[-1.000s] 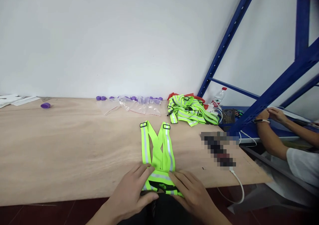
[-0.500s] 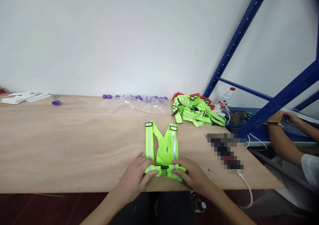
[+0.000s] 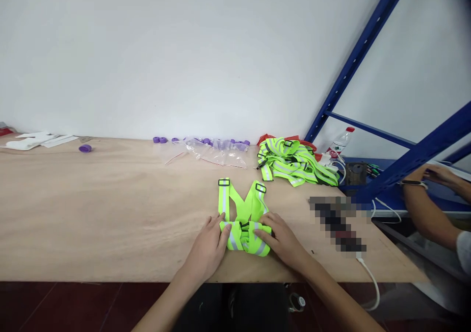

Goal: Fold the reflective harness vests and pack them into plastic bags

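Harness (image 3: 237,234), yellow-green with silver strips: on the desk (image 3: 110,214), lower part folded into a bundle, two upper straps with black buckles spread flat beyond it. My left hand (image 3: 206,248) grasps the bundle's left end, thumb on the near face, fingers curled over the far side. My right hand (image 3: 284,239) grips the right end in the same way.

Containers, placed from the harness. Straight beyond it, well apart: clear plastic bags (image 3: 231,159), lying flat and overlapping. Small purple pieces (image 3: 156,140) line up behind and among them; whether any sit inside a bag, I cannot tell. Beyond it to the right: a pile of matching straps (image 3: 285,163) lying against red sheeting (image 3: 263,139), perhaps a bag; form unclear. Farther right of it: a clear bottle (image 3: 340,141), red cap on, label facing me; fill level not readable.

Right of the harness: a pixelated device (image 3: 338,226) with a white cable (image 3: 373,278) attached. Far right of it: a co-worker's forearm (image 3: 429,214), wearing a wristband. Far left, beyond it: white sheets (image 3: 33,140).
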